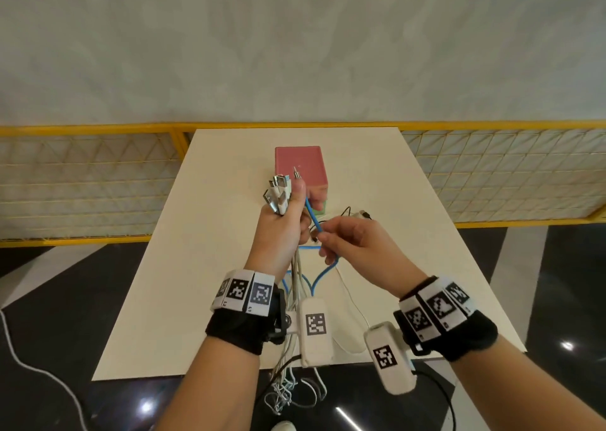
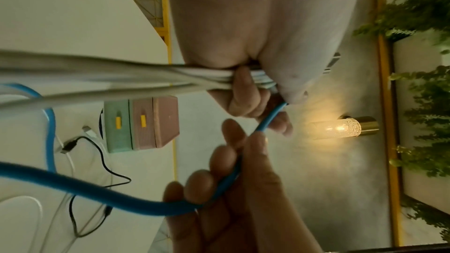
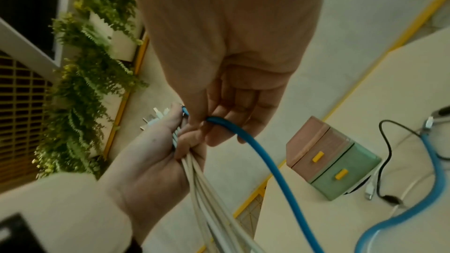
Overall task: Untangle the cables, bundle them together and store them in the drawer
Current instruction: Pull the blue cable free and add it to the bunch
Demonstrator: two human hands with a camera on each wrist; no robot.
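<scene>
My left hand [image 1: 284, 230] grips a bunch of white cables [image 1: 279, 191], their plugs sticking up above the fist, and pinches the end of a blue cable [image 1: 313, 218] with a metal jack. My right hand [image 1: 347, 238], just right of the left, curls its fingers round the blue cable [image 3: 268, 159] a little below. The white cables [image 2: 97, 76] hang down past the table's front edge. The blue cable [image 2: 73, 184] loops over the table. A small drawer box [image 1: 300, 168], pink above and green below with yellow handles [image 3: 317, 156], stands behind my hands, both drawers closed.
A thin black cable [image 3: 382, 161] and a white cable with a plug [image 2: 89, 132] lie on the cream table [image 1: 203, 266] right of the box. A yellow railing [image 1: 98, 130] runs behind the table. White cord tangles [image 1: 285, 394] dangle over the dark floor.
</scene>
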